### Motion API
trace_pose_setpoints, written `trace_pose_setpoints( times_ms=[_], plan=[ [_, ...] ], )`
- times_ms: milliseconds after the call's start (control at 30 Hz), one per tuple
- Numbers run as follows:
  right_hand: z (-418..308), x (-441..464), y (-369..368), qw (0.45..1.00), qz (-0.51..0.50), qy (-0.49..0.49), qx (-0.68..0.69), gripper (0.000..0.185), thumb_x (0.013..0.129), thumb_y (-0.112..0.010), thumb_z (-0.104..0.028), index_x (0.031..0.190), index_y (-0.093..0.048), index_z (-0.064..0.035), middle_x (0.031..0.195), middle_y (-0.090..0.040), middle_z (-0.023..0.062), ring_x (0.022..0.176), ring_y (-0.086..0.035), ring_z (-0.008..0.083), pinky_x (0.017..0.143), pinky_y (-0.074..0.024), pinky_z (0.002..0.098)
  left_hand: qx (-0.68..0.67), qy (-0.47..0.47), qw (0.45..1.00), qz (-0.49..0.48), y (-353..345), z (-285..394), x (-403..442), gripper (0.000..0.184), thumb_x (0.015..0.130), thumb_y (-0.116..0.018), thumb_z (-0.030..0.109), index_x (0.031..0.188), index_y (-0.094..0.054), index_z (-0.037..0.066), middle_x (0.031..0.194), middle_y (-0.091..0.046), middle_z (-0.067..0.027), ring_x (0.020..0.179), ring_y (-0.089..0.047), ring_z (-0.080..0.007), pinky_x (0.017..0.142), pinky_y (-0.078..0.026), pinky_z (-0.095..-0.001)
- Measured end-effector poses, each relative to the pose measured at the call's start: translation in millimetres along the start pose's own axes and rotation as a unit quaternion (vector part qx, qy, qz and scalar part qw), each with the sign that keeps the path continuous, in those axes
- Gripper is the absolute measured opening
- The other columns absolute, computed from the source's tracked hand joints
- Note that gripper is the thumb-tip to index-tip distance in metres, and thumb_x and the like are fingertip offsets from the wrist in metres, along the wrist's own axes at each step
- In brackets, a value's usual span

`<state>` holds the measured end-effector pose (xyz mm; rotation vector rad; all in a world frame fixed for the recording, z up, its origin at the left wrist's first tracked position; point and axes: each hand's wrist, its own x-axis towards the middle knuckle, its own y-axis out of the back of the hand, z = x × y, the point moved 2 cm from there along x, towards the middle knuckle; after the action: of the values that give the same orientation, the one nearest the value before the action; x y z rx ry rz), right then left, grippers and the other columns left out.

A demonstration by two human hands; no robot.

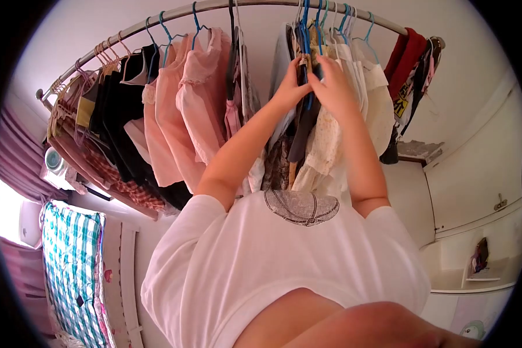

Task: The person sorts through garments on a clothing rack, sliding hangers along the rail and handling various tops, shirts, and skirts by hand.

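Both my hands are raised to the clothes on the metal rail (243, 3), close together just under the blue hangers (305, 23). My left hand (293, 87) is closed at the top of a dark garment (300, 139), its fingertips partly hidden among the cloth. Beside it, my right hand (334, 87) has its fingers and thumb curled at the same bunch; what lies between them is hard to make out. A cream patterned garment (325, 145) hangs below my right wrist, and white tops (377, 98) hang to the right of it.
Pink dresses (200, 93) and black clothes (113, 116) fill the rail's left side. A dark red cloth (405, 61) hangs at its right end. White cabinet doors (475, 168) stand on the right; a checked quilt (72, 255) and purple curtain (26, 156) are on the left.
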<state>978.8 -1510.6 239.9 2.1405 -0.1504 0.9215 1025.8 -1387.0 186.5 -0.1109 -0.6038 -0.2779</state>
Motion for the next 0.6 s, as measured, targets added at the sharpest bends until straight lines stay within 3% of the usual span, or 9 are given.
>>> trace_pose_setpoints(
  times_ms=[33, 100, 200, 267, 333, 400, 433, 533, 600],
  plan=[
    [7, 5, -15, 0.999, 0.003, -0.036, -0.016, 0.057, 0.088, -0.052, -0.031, 0.133, -0.034, -0.0013, 0.136, -0.034, 0.021, 0.125, -0.037, 0.0361, 0.099, -0.0357, 0.0407, 0.046, 0.004, 0.999, -0.003, 4, -8, 6, 0.076, 0.077, -0.062, 0.019, 0.138, -0.021, 0.0, 0.135, -0.034, -0.0198, 0.123, -0.038, -0.0244, 0.097, -0.035, -0.0332],
    [22, 17, -33, 0.992, -0.001, -0.125, -0.015, 0.055, 0.089, -0.05, -0.026, 0.137, -0.03, -0.0057, 0.134, -0.038, 0.0176, 0.125, -0.037, 0.033, 0.1, -0.0355, 0.0415, 0.086, 0.05, 0.995, -0.01, 11, -8, 12, 0.067, 0.077, -0.058, 0.017, 0.133, -0.028, -0.002, 0.126, -0.042, -0.0188, 0.112, -0.045, -0.0236, 0.09, -0.039, -0.0336],
    [24, 20, -31, 0.995, -0.017, -0.103, -0.001, 0.052, 0.09, -0.049, -0.017, 0.137, -0.03, -0.0071, 0.135, -0.039, 0.015, 0.125, -0.038, 0.0308, 0.096, -0.0394, 0.0411, 0.118, 0.05, 0.99, 0.051, 14, 0, 11, 0.06, 0.076, -0.057, 0.017, 0.128, -0.035, -0.004, 0.115, -0.048, -0.0166, 0.099, -0.049, -0.0213, 0.083, -0.041, -0.0337],
    [15, 20, -21, 0.989, -0.049, -0.14, -0.023, 0.049, 0.09, -0.047, -0.01, 0.136, -0.033, -0.0076, 0.133, -0.042, 0.0146, 0.12, -0.044, 0.0296, 0.092, -0.0432, 0.0386, 0.127, 0.031, 0.985, 0.114, 14, -2, 5, 0.058, 0.075, -0.056, 0.018, 0.125, -0.037, -0.005, 0.108, -0.05, -0.0147, 0.091, -0.05, -0.0194, 0.079, -0.042, -0.0337],
    [14, 20, -12, 0.979, -0.091, -0.178, -0.04, 0.048, 0.089, -0.047, -0.007, 0.136, -0.034, -0.0081, 0.131, -0.045, 0.0146, 0.118, -0.046, 0.029, 0.09, -0.0446, 0.0375, 0.148, 0.052, 0.975, 0.157, 19, -1, 2, 0.055, 0.077, -0.056, 0.015, 0.123, -0.038, -0.007, 0.111, -0.051, -0.0169, 0.098, -0.05, -0.0221, 0.084, -0.04, -0.0338],
    [23, 18, -16, 0.987, -0.067, -0.143, -0.028, 0.047, 0.09, -0.046, -0.011, 0.135, -0.034, -0.0085, 0.13, -0.046, 0.0156, 0.118, -0.046, 0.0298, 0.093, -0.0424, 0.0391, 0.124, 0.029, 0.976, 0.174, 25, 7, -5, 0.051, 0.076, -0.056, 0.012, 0.121, -0.041, -0.009, 0.113, -0.052, -0.0193, 0.104, -0.051, -0.0242, 0.088, -0.039, -0.0329],
    [26, 16, -18, 0.99, -0.055, -0.129, -0.027, 0.047, 0.091, -0.046, -0.012, 0.136, -0.034, -0.0081, 0.131, -0.045, 0.0158, 0.119, -0.045, 0.0302, 0.093, -0.0416, 0.0394, 0.131, -0.028, 0.974, 0.184, 25, 7, -8, 0.052, 0.078, -0.054, 0.009, 0.124, -0.039, -0.008, 0.115, -0.051, -0.0185, 0.105, -0.051, -0.0234, 0.089, -0.039, -0.0328],
    [19, 17, -24, 0.993, -0.047, -0.106, -0.012, 0.047, 0.092, -0.045, -0.016, 0.136, -0.034, -0.0067, 0.133, -0.043, 0.0164, 0.12, -0.043, 0.0313, 0.096, -0.0391, 0.0399, 0.126, 0.025, 0.983, 0.133, 37, 10, -9, 0.054, 0.08, -0.053, 0.007, 0.129, -0.036, -0.006, 0.121, -0.049, -0.0191, 0.11, -0.05, -0.0253, 0.091, -0.038, -0.0322],
    [9, 16, -29, 0.993, -0.063, -0.102, 0.012, 0.048, 0.092, -0.045, -0.018, 0.136, -0.033, -0.0056, 0.134, -0.042, 0.0168, 0.121, -0.042, 0.0317, 0.097, -0.038, 0.0394, 0.282, -0.049, 0.944, 0.167, 33, 13, -11, 0.055, 0.08, -0.055, 0.012, 0.129, -0.038, -0.004, 0.127, -0.043, -0.0218, 0.119, -0.041, -0.0312, 0.097, -0.032, -0.0394]
  ],
)
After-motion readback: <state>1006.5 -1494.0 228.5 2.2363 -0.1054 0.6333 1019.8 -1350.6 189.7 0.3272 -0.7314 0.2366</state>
